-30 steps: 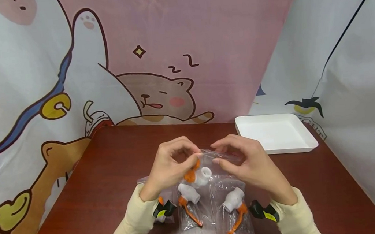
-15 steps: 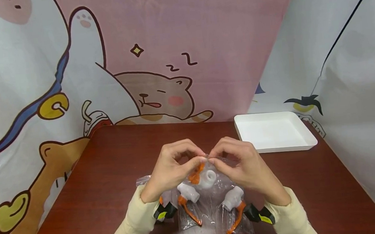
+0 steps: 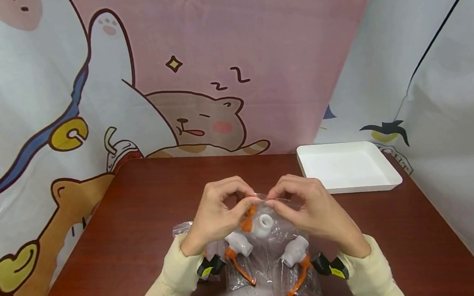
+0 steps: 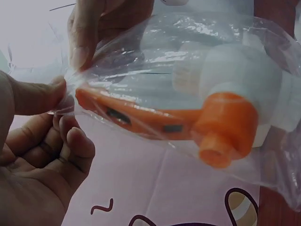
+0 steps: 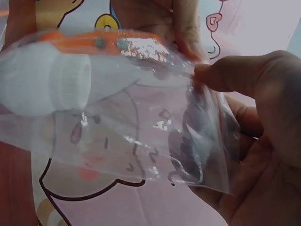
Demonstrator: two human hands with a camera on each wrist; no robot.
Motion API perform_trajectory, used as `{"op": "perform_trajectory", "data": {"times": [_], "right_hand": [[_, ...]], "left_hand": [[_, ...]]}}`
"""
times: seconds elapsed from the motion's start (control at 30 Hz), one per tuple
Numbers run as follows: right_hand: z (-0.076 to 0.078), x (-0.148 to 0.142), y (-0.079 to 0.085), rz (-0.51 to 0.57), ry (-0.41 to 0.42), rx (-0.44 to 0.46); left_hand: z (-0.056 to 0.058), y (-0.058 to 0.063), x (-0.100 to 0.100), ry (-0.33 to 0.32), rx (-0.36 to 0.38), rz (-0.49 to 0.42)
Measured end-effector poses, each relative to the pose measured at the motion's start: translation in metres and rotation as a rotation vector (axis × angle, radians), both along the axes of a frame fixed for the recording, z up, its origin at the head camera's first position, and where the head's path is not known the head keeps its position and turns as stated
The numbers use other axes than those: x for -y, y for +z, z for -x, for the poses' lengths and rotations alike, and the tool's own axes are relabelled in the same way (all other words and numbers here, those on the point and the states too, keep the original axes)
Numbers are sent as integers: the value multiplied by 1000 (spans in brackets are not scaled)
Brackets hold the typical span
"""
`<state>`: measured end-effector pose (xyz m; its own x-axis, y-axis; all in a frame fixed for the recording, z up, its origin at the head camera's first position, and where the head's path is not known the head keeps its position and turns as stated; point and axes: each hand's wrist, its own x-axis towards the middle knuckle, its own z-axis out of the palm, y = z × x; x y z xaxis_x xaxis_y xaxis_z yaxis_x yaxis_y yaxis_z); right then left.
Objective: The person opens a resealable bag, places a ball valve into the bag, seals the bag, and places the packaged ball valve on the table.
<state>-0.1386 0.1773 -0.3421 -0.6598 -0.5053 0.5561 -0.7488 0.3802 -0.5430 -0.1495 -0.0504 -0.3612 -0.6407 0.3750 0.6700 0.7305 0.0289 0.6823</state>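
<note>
My left hand (image 3: 220,209) pinches the top edge of a clear plastic bag (image 5: 155,141) between thumb and fingers. Close beside it, my right hand (image 3: 308,205) pinches the same edge. Inside the bag hangs a white plastic valve (image 4: 230,70) with an orange lever handle (image 4: 160,122); the handle's tip lies near the left fingers. Below the hands, two more bagged valves lie on the table: one white valve (image 3: 239,244) near the middle and another white valve (image 3: 296,250) to the right. A further bag (image 3: 182,227) is partly hidden behind the left wrist.
A shallow white tray (image 3: 349,167) stands at the back right of the dark red-brown table (image 3: 152,192). A cartoon-printed cloth (image 3: 277,70) hangs behind the table and along its sides.
One second ago the right fingers were more spread and farther from the left ones. They came in to meet them at the bag's edge, then moved slightly apart, still pinching.
</note>
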Motion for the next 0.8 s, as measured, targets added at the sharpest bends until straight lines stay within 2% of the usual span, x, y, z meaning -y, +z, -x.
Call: {"op": "perform_trajectory", "data": {"times": [0.1,0.23,0.37,0.63,0.8], "right_hand": [[0,-1,0,-8,-5,-19],[0,0,0,-13,-3,-50],[0,0,-1,-12,2,-36],[1,-2,-2,-1,20,-16],[3,-4,-1,7,18,-14]], "left_hand": [[0,-1,1,-15,7,7],[0,0,1,-13,7,89],[0,0,0,3,-9,140],[1,0,-2,40,-41,48],[1,-1,-1,47,-34,17]]}}
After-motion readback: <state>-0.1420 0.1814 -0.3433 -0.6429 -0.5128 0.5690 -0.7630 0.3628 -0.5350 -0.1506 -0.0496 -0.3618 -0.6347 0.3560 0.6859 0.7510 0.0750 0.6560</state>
